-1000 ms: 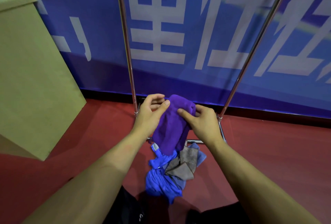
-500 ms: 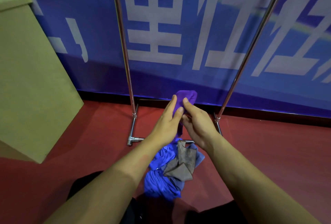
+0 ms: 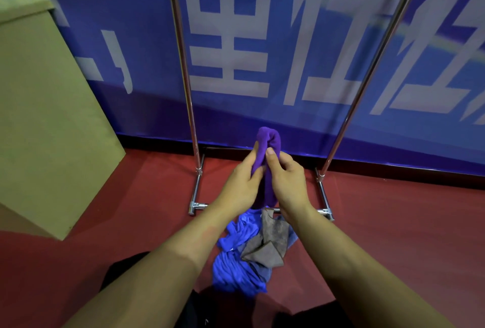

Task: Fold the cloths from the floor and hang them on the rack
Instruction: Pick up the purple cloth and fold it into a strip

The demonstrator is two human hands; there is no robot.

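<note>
On the red floor nearest the person, a blue cloth and a grey cloth lay heaped, unfolded. Just beyond, the left hand and right hand pressed a purple cloth between them, each grip closed on its narrow fold. Folding appeared nearly complete; next, the cloth needed lifting to the rack standing behind, whose top bar was out of view.
</note>
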